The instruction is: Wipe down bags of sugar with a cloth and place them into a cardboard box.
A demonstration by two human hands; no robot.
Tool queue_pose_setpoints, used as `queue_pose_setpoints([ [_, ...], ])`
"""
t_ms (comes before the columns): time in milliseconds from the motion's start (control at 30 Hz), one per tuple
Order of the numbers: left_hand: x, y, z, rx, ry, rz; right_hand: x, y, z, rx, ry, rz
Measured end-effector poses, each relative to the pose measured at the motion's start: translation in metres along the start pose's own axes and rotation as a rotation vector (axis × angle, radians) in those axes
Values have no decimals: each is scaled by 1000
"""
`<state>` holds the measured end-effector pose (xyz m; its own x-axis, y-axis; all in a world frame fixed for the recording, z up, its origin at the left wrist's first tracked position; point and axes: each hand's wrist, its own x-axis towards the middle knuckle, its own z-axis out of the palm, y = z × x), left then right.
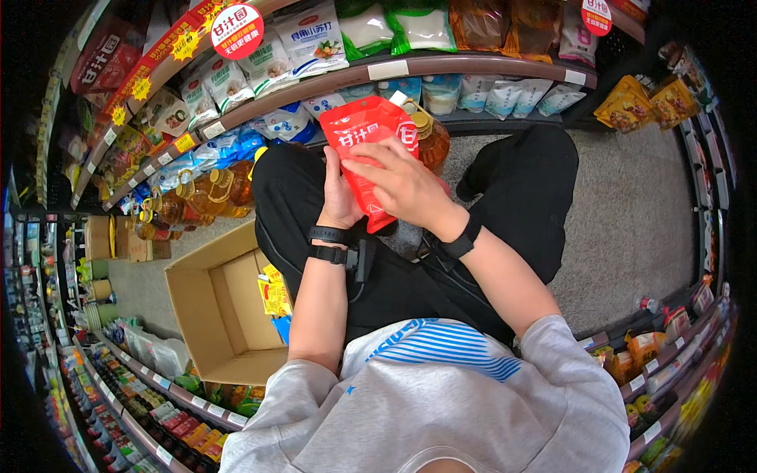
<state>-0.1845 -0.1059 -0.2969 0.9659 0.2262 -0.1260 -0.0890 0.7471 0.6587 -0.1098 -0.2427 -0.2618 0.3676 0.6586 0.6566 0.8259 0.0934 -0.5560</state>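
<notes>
A red plastic pouch with white writing (362, 121) is held upright between my knees, in front of the lower shelf. My left hand (341, 195) supports it from the left and beneath, thumb up along its edge. My right hand (405, 183) lies over its front with the fingers spread across it; whether it grips the pouch or only rests on it I cannot tell. Behind the pouch, partly hidden, stands a large bottle of amber oil (434, 148). Another red piece with white writing shows at the pouch's right side.
Left of my legs sits an open cardboard box (198, 319) with yellow and blue packets (274, 295). Oil bottles (207, 195) stand along the left shelf. A curved shelf edge (331, 77) with bagged goods runs ahead. Yellow bags (627, 103) hang at the upper right.
</notes>
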Motion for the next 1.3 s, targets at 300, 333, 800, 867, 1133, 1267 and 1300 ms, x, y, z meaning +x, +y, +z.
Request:
queue_pose_setpoints([
  [300, 2, 4, -1, -84, 58, 112, 2, 6, -12, 80, -196, -30],
  [333, 4, 4, 0, -78, 88, 151, 2, 10, -15, 81, -196, -28],
  [800, 0, 4, -4, -119, 2, 8, 0, 6, -1, -36, 10, -17],
  [867, 1, 3, -16, -59, 21, 83, -2, 3, 2, 36, -71, -70],
  [1133, 3, 10, -5, -129, 162, 236, 0, 7, -14, 153, -296, -77],
  [1267, 4, 11, -3, -185, 138, 238, 0, 23, -33, 85, -215, -12],
  [1300, 3, 12, -1, -187, 140, 238, 1, 27, -36, 85, -218, -12],
])
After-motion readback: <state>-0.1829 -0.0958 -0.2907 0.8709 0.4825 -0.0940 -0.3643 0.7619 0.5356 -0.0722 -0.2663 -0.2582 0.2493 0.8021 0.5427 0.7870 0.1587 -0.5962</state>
